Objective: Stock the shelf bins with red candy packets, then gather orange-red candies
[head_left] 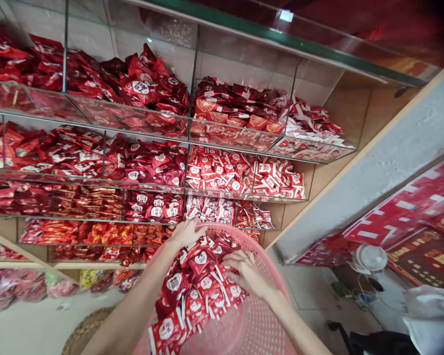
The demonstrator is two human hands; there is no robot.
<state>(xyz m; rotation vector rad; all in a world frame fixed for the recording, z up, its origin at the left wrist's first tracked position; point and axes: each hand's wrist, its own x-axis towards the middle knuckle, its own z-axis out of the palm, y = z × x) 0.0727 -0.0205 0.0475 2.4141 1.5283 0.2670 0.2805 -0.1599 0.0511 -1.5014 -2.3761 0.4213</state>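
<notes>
A pink perforated plastic basket (251,325) sits in front of me, holding a heap of small red and white snack packets (198,288). My left hand (187,231) curls over the far rim of the basket, its fingers bent down on the packets there. On the right side of the heap lies my right hand (246,271), fingers spread over the packets. Neither hand has lifted a packet clear.
Tiered glass shelves (192,123) full of red packaged sweets rise ahead. A pale wall (392,162) runs to the right, with red paper decorations (410,212) and a small white fan (370,259) on the floor. A woven basket (83,330) shows at lower left.
</notes>
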